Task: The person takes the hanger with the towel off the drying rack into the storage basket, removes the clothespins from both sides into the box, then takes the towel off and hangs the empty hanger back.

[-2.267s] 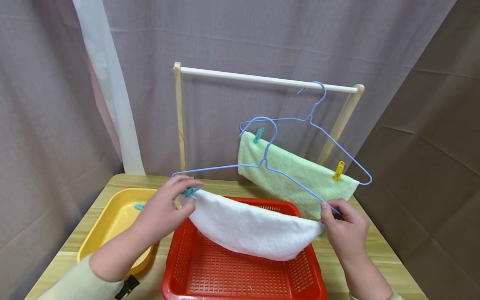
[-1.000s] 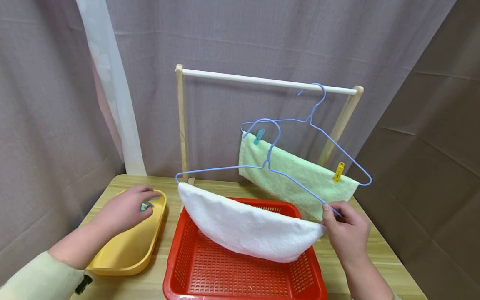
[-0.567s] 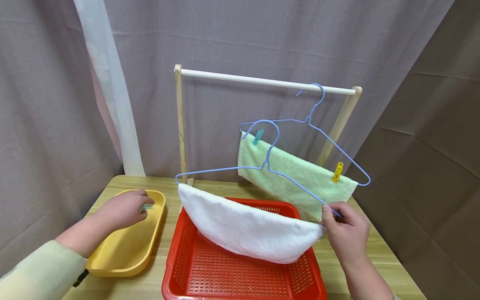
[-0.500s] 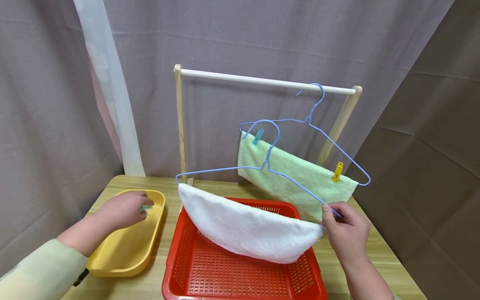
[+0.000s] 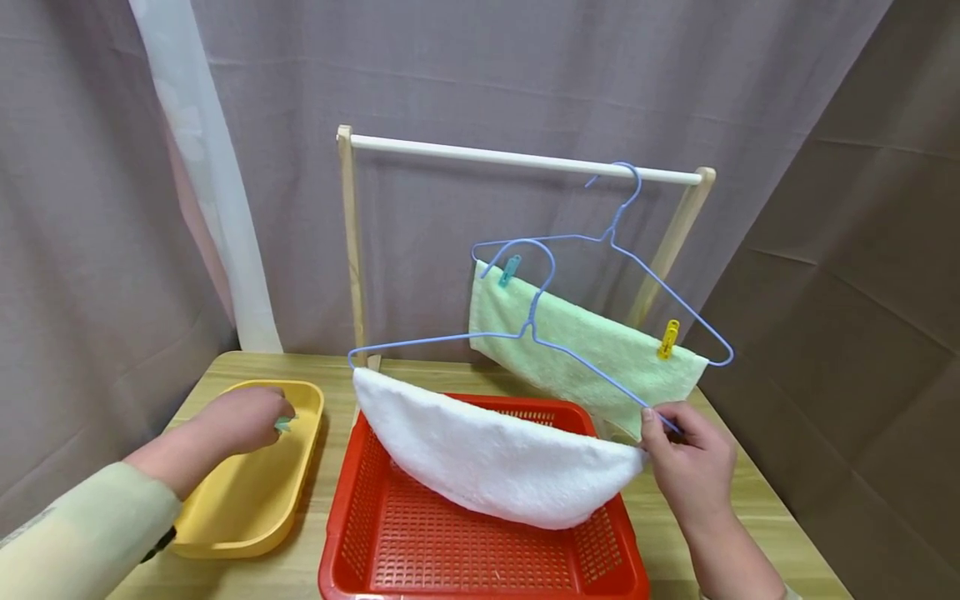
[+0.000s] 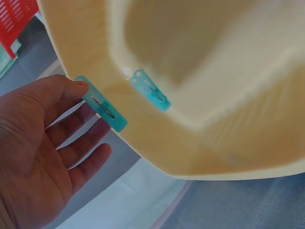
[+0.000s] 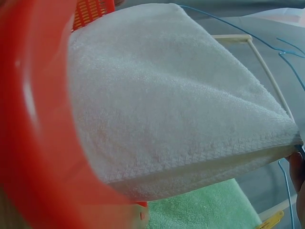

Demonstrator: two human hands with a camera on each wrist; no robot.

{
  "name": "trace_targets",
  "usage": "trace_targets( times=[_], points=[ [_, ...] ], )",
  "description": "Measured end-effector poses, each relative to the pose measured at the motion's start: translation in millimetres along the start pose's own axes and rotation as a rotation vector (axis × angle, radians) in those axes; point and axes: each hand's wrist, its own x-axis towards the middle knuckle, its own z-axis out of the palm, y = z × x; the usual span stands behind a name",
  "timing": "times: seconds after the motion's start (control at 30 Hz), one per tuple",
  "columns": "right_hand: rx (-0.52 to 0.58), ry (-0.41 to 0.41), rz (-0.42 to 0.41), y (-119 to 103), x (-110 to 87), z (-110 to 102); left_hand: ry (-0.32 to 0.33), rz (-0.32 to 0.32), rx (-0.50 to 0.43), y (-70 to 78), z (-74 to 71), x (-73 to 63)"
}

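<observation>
Over the far part of the yellow tray (image 5: pixel 247 508), my left hand (image 5: pixel 242 421) pinches a teal clothespin (image 6: pixel 102 105) between thumb and forefinger. A second teal clothespin (image 6: pixel 150 90) lies inside the tray in the left wrist view; my hand hides it in the head view. My right hand (image 5: pixel 692 458) pinches the right end of a blue wire hanger (image 5: pixel 533 312) together with a corner of the white towel (image 5: pixel 487 454). The towel hangs from the hanger's lower bar, its left end folded over it, and sags above the red basket (image 5: pixel 450 550).
Behind stands a wooden rack with a white rail (image 5: pixel 465 153). Another blue hanger (image 5: pixel 617 218) hangs there, carrying a green towel (image 5: pixel 577 337) held by a teal clothespin (image 5: pixel 509 271) and a yellow clothespin (image 5: pixel 669 339). Grey curtains enclose the wooden table (image 5: pixel 757 517).
My left hand has moved from the hanger's left end down and left to the yellow tray, carrying a teal clothespin. My right hand has kept its hold, nearly still.
</observation>
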Motion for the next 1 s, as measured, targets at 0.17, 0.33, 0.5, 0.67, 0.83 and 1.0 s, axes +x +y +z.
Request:
trace_targets(
  times=[0.17,0.33,0.5,0.67,0.83,1.0],
  points=[
    [-0.035,-0.001,-0.002,-2,-0.1,0,-0.018,0.004,0.047,-2.3,3.1,1.4],
    [-0.04,0.0,-0.018,-4,1.0,0,-0.026,0.001,0.08,-5.1,6.4,1.1],
    [-0.038,0.003,-0.019,-3,1.5,0,-0.035,0.007,0.084,-7.5,11.5,0.3],
    [-0.031,-0.004,-0.032,-3,1.3,1,-0.043,-0.006,0.069,-9.3,18.5,-1.3],
    [-0.028,0.0,-0.034,-3,0.7,0,-0.03,0.012,0.064,-12.3,25.9,-3.0],
    [-0.067,-0.004,-0.026,-4,-0.3,-2,-0.008,0.032,0.06,-15.1,32.5,-3.7]
  ],
)
